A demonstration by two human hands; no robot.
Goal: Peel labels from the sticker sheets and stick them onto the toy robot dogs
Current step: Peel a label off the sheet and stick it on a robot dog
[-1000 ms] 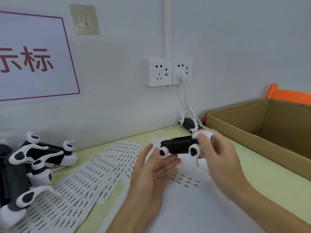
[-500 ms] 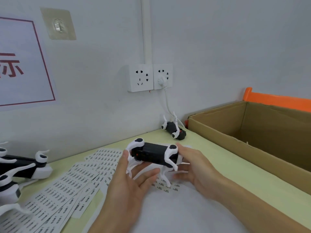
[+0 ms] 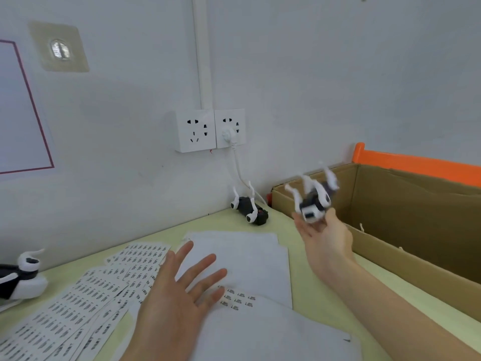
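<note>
Our two hands and three toy dogs over the counter

Our right hand (image 3: pixel 321 231) lies palm up, fingers spread, a blurred toy dog (image 3: pixel 313 198) just above its fingertips at the cardboard box (image 3: pixel 406 246) rim, at 2 o'clock; whether they touch, we cannot tell. Our left hand (image 3: pixel 177 293) hovers spread over the sticker sheets (image 3: pixel 86 303) at 7 o'clock. A second dog (image 3: pixel 250 208) lies by the wall at 12, a third (image 3: pixel 19 277) at 9, on the counter (image 3: pixel 307 287).

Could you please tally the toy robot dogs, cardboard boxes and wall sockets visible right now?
Toy robot dogs: 3 (by the right hand, near the wall, at the left edge)
Cardboard boxes: 1
Wall sockets: 2
Total: 6
</note>
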